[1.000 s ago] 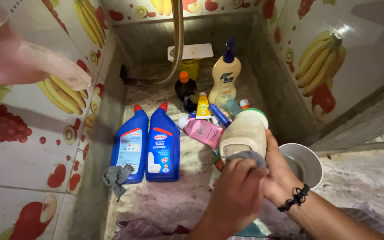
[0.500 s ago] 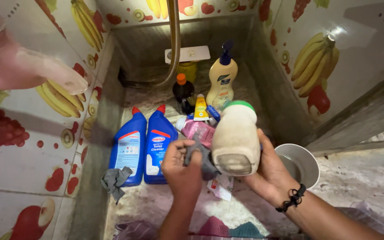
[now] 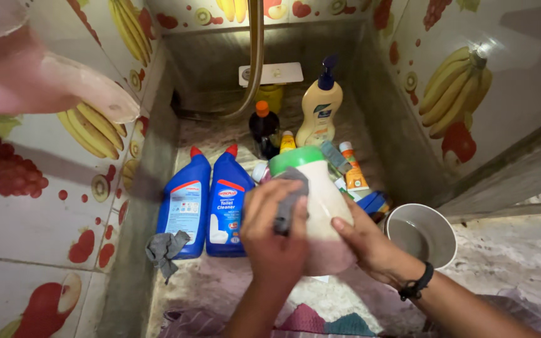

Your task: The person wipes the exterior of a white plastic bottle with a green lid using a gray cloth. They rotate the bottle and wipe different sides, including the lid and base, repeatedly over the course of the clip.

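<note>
Looking down from the head camera, we count two blue cleaner bottles point(image 3: 206, 203), one pump bottle point(image 3: 319, 106) and one grey cup point(image 3: 421, 233). Our right hand point(image 3: 370, 244) grips the cream jar point(image 3: 320, 209) upright, green lid up, above the stone floor; our left hand point(image 3: 273, 235) presses a grey cloth point(image 3: 288, 203) against its side.

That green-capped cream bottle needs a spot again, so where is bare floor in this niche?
Bare stone lies in front of the two blue bottles, between the grey rag on the floor and the left hand. The back is crowded: dark bottle, pump bottle, tubes. A white cup fills the right.
</note>
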